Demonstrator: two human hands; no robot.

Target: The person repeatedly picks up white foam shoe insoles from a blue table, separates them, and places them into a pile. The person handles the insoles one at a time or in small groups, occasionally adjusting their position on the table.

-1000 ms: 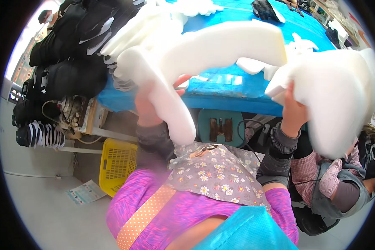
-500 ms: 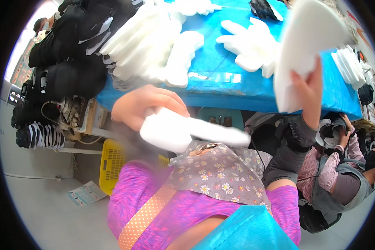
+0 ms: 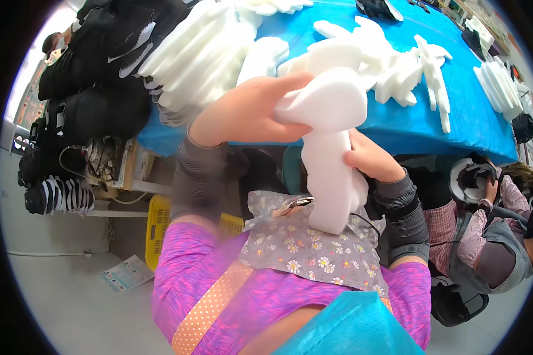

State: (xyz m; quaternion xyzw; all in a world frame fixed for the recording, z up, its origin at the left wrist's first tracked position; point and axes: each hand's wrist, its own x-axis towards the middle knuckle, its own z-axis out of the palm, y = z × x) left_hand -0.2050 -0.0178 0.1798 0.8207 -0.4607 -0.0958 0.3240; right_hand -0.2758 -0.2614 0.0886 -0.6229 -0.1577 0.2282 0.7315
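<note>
A blue-covered table is being crowded with white foam cut-outs along its near edge. Before that edge, a white foam piece is being held upright — its top gripped by the left hand, its side pinched by the right hand.

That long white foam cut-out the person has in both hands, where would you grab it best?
Probably as it is held now: the left hand wraps the rounded upper lobe of the white foam cut-out from its left, and the right hand pinches the narrower middle from the right edge. The piece hangs upright and looks soft, so two grips along its length should limit bending.
</note>
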